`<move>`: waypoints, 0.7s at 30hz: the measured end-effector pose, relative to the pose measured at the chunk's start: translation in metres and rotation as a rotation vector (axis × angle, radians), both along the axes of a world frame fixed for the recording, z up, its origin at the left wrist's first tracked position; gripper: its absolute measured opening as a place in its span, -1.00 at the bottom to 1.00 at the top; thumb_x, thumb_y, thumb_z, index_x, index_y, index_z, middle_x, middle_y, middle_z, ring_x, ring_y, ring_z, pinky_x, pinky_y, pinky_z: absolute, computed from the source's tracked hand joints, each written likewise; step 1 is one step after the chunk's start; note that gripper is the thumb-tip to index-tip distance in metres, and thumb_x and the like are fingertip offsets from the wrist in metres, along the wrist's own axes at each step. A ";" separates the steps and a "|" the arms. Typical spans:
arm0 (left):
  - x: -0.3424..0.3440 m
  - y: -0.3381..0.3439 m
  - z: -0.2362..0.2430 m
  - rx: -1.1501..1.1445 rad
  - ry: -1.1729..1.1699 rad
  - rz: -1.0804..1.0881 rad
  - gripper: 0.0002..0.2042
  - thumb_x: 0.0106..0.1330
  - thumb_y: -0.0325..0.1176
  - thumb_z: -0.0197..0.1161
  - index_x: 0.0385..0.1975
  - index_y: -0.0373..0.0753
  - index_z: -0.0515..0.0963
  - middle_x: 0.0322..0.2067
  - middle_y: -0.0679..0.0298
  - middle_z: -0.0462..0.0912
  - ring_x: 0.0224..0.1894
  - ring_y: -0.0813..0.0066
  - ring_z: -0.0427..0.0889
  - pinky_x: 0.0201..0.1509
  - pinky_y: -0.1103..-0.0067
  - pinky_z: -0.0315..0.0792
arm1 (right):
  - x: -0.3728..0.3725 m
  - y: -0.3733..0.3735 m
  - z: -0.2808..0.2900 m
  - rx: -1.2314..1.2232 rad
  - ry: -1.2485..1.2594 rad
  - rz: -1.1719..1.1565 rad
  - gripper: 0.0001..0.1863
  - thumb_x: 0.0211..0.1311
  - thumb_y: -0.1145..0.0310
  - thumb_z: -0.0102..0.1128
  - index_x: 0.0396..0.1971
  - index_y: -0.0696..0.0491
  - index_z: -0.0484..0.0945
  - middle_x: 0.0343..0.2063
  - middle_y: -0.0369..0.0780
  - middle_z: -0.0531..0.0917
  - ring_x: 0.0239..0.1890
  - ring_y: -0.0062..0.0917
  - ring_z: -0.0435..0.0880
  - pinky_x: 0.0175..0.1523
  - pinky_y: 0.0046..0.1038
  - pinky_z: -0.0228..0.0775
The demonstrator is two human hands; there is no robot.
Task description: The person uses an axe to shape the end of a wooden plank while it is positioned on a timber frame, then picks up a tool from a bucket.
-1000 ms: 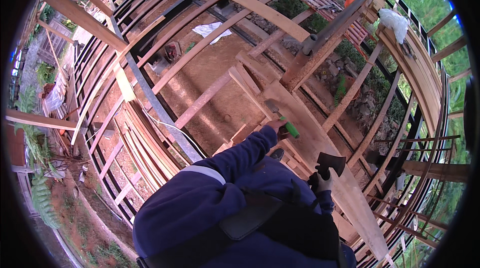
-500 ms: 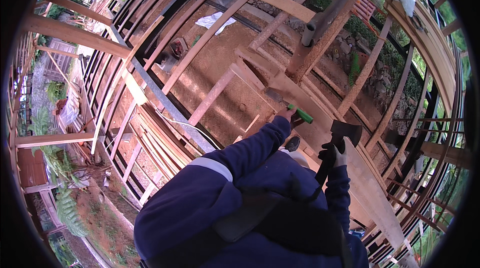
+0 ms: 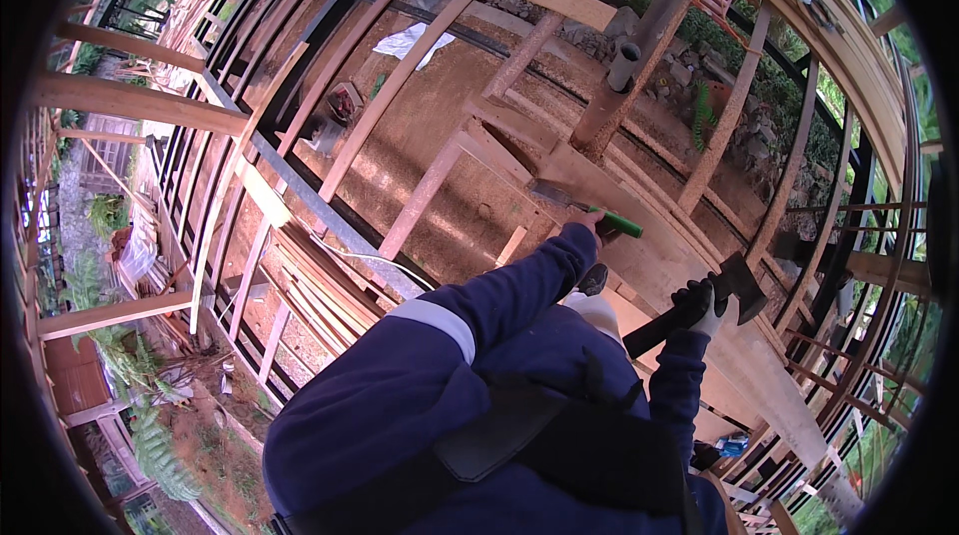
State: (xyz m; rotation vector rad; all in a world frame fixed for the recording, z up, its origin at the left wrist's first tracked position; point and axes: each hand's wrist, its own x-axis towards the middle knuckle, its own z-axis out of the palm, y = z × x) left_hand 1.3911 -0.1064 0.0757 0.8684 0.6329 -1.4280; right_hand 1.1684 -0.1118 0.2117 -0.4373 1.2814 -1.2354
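Near the plank's [image 3: 659, 260] far end, the left hand [image 3: 585, 224] grips a green-handled chisel [image 3: 623, 225], its butt slanting rightward toward the hatchet [image 3: 742, 287] held by the right hand [image 3: 709, 305]

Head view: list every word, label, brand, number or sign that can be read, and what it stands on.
No readable text anywhere in this view.
Green-handled chisel in the left hand: no lettering can be made out.
Hatchet in the right hand: none can be made out.
Small blue object at lower right: too small and blurred to tell whether it bears print.
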 end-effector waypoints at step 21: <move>-0.007 0.000 -0.046 0.083 0.023 -0.119 -0.80 0.23 -0.22 0.21 -0.26 -0.12 0.41 -0.38 0.26 0.51 -0.38 0.37 0.54 -0.44 0.54 0.42 | 0.013 0.040 -0.188 -0.028 0.578 0.584 -0.77 0.09 0.35 0.21 -0.26 0.09 0.47 -0.58 -0.15 0.54 -0.64 -0.36 0.55 -0.59 -0.31 0.45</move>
